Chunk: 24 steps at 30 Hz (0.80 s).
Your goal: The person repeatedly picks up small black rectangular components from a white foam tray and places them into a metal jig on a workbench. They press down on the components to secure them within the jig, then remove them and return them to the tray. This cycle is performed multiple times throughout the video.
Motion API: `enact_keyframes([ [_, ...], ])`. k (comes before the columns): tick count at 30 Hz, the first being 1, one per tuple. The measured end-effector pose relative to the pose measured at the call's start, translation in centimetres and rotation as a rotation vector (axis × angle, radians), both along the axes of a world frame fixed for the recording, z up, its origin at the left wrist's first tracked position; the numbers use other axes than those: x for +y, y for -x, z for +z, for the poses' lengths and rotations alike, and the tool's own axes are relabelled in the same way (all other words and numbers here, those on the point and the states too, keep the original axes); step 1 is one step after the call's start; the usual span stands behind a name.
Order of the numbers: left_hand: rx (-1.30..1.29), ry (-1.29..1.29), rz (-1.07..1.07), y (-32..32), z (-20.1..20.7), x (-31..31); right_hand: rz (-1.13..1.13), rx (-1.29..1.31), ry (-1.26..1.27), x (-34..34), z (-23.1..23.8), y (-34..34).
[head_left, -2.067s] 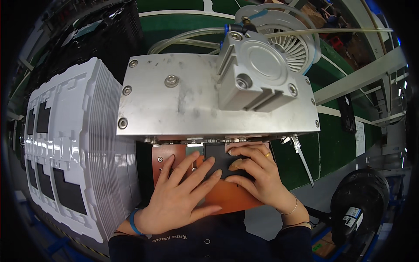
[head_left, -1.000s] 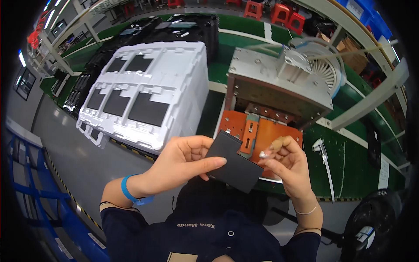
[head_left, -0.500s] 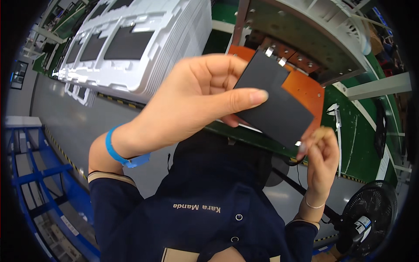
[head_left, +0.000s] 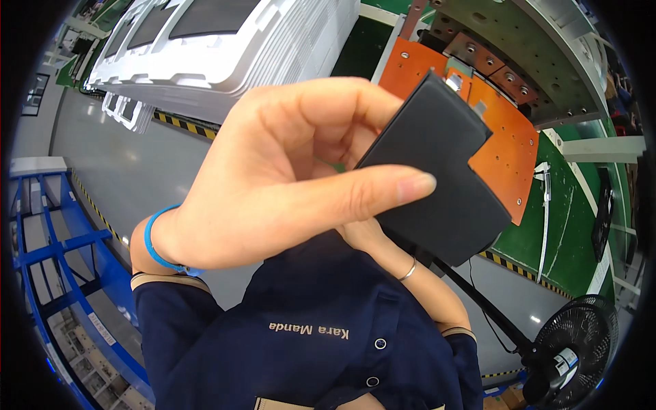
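A flat black pouch battery cell (head_left: 437, 171), notched at one corner and with metal tabs at its far end, is pinched in my left hand (head_left: 294, 171). My left thumb lies across the cell's upper face, and the fingers curl under its left edge. The cell hangs tilted in front of an orange plate (head_left: 506, 143) on a metal fixture. Behind my left thumb and the cell is my right hand (head_left: 364, 236). Only the back of it near the wrist shows; its fingers are hidden.
White stacked plastic trays (head_left: 273, 75) holding black cells stand at the far left. A caliper (head_left: 545, 205) lies on the green bench (head_left: 570, 219) to the right. A black fan (head_left: 577, 348) is at lower right, and a blue rack (head_left: 65, 253) at lower left.
My right hand has left the cell's near right corner and moved left, behind the cell and left hand. My left hand and the cell now appear larger, and the cell has tilted.
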<state>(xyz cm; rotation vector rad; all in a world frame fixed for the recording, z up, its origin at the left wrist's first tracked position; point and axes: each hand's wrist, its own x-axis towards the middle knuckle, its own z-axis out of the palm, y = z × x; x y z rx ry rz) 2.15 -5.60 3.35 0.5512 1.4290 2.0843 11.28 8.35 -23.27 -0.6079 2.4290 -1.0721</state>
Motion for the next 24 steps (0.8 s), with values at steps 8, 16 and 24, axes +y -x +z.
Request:
enact_keyframes([
  [8,-0.047,0.047,0.018,-1.8,-0.4,-1.7,-0.137,0.054,0.072,0.4,-0.5,-0.6],
  [16,-0.014,0.072,-0.006,-2.6,-1.0,-1.9,-0.200,0.094,0.100,0.5,-0.7,-0.9],
  [24,0.040,0.149,-0.021,-3.6,-0.8,-2.5,-0.206,0.135,0.111,0.5,-0.9,-1.3],
])
